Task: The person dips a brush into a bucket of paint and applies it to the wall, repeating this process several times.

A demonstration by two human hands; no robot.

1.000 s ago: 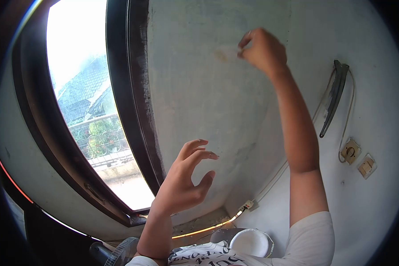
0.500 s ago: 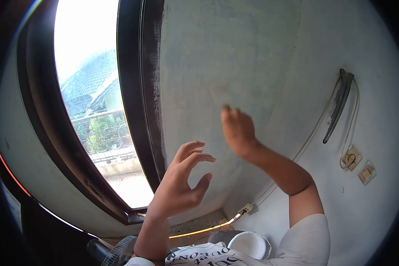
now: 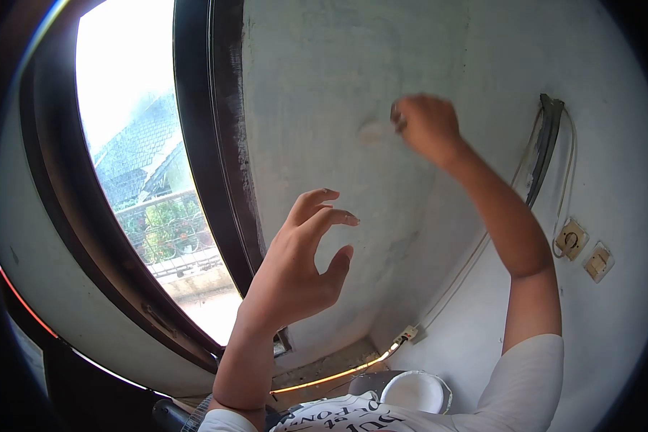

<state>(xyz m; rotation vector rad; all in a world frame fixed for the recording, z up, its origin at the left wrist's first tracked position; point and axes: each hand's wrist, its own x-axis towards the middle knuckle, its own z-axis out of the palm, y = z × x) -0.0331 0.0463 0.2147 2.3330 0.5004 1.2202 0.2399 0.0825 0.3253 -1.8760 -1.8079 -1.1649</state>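
My left hand (image 3: 306, 263) is raised in front of the wall, its fingers curved and apart with nothing between them. Higher up and to the right, my right hand (image 3: 430, 131) is closed and blurred by motion, close to the pale, patchy painted wall (image 3: 324, 86). A small dark bit shows at its fingers, and a faint pinkish-pale smear lies just left of them. I cannot make out what the fingers hold.
A dark-framed window (image 3: 198, 144) stands on the left. On the right wall hang a dark bracket (image 3: 546, 147) with cables and a socket (image 3: 572, 239) beside a switch (image 3: 598, 261). Below are a white bucket (image 3: 412, 392), a lit power strip (image 3: 406, 335) and part of a fan (image 3: 196, 416).
My right hand has moved up and to the right across the wall, its arm stretching further. My left hand sits a little higher in view, its shape unchanged. The view has shifted slightly.
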